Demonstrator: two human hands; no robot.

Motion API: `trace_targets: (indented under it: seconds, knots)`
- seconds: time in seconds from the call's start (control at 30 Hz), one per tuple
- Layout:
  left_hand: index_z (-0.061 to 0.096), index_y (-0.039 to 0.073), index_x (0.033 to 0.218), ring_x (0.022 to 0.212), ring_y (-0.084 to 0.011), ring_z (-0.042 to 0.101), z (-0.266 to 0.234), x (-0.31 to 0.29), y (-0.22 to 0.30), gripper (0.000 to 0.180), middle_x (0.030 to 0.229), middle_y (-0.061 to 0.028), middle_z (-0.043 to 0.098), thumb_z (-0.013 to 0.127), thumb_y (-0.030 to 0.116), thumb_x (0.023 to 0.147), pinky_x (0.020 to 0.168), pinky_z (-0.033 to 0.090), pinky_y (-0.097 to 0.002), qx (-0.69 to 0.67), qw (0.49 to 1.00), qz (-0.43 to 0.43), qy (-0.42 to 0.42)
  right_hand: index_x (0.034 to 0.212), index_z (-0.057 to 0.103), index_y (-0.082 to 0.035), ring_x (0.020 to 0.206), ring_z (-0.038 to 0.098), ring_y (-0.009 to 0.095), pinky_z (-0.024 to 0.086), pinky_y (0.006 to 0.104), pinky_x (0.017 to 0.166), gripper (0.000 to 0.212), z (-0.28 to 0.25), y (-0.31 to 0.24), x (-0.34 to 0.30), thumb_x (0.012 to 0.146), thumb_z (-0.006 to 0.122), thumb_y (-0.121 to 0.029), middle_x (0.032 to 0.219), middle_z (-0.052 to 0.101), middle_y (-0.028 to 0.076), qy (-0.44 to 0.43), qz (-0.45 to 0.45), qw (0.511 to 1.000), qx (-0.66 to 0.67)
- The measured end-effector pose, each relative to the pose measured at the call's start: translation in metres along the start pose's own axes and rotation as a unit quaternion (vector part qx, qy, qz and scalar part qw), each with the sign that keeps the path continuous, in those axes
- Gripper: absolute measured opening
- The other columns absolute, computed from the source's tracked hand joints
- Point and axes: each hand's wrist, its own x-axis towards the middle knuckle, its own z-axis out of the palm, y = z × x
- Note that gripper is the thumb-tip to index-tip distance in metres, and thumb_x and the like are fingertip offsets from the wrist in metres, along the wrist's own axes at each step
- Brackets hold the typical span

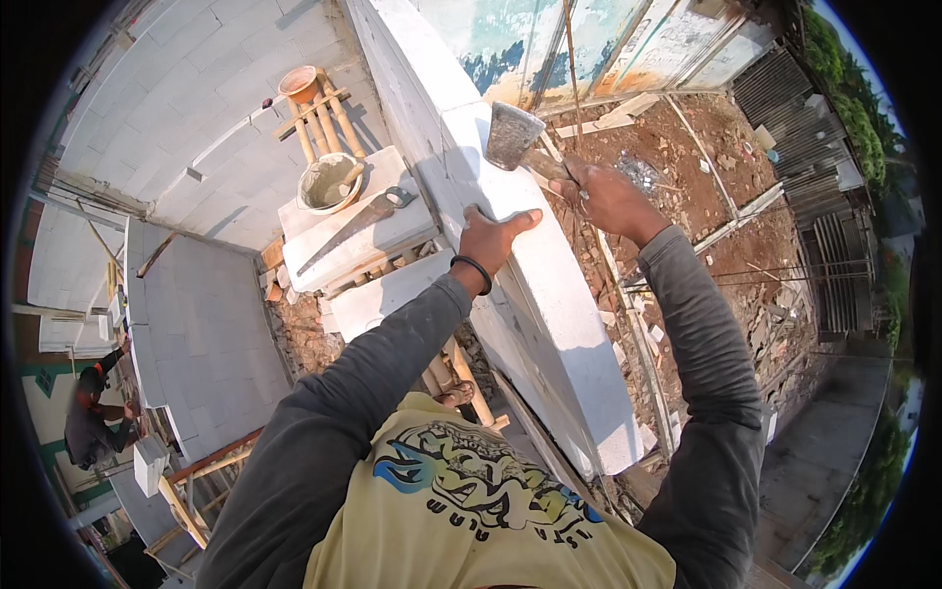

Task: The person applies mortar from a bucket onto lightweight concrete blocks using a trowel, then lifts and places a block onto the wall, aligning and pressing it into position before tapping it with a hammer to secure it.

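Note:
A mallet (pixel 513 137) with a grey, blocky head and a short wooden handle is gripped in my right hand (pixel 613 201), its head tilted above the top of a white block wall (pixel 579 339). Against the wall's upper edge rests my left hand (pixel 498 243), fingers extended and thumb spread across the top face. The wall runs diagonally away from me. Left of it, a handsaw (pixel 353 231) lies on pale blocks (pixel 392 236), beside a bucket (pixel 331 184) of grey mortar with a tool in it.
Bamboo poles (pixel 319 123) carry an orange bowl (pixel 298 83) farther off. Right of the wall, rubble-strewn ground (pixel 721 260) lies lower, crossed by pale beams (pixel 746 211). Another person (pixel 96 417) works at the far left, near more block walls (pixel 201 324).

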Motion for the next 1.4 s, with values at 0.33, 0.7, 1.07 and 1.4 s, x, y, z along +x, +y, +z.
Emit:
trace_targets:
  seconds: [0.33,0.7,1.07,1.4]
  knots:
    - [0.045,-0.008,0.133,0.114,-0.0330,0.058,-0.035,0.030,0.031,0.087,0.126,-0.0190,0.054,0.081,0.043,0.072,0.090,0.049,-0.0560,-0.005,0.998,-0.064,-0.012,0.128,0.048,0.003,0.098,0.062,0.045,0.046,0.0504,0.087,0.055,-0.023,-0.009,-0.113,0.099,0.049,-0.045,0.104,0.064,0.028,0.089,0.052,0.994,0.020]
    - [0.066,0.009,0.121,0.125,-0.0323,0.049,-0.035,0.039,0.016,0.061,0.131,-0.0098,0.057,0.076,0.047,0.074,0.092,0.046,-0.0591,0.008,0.998,-0.068,-0.015,0.115,0.051,0.002,0.080,0.062,0.047,0.048,0.0501,0.067,0.043,0.006,-0.010,-0.142,0.099,0.051,-0.038,0.086,0.063,0.029,-0.042,0.013,0.998,0.040]
    - [0.065,0.011,0.126,0.141,-0.0406,0.029,-0.032,0.032,0.022,0.067,0.147,-0.0219,0.041,0.070,0.056,0.077,0.101,0.037,-0.0676,0.043,0.997,-0.007,-0.064,0.116,0.054,0.004,0.082,0.064,0.046,0.050,0.0495,0.069,0.047,0.016,-0.017,-0.147,0.097,0.055,-0.039,0.086,0.064,0.029,0.028,-0.006,0.999,0.045]
    - [0.060,-0.009,0.110,0.092,-0.0305,0.053,-0.037,0.024,0.017,0.079,0.112,-0.0241,0.054,0.079,0.056,0.069,0.069,0.047,-0.0481,0.042,0.999,0.009,-0.009,0.119,0.054,0.001,0.083,0.064,0.046,0.050,0.0520,0.071,0.052,0.016,-0.045,-0.149,0.097,0.052,-0.045,0.088,0.065,0.028,0.003,0.037,0.998,0.050]
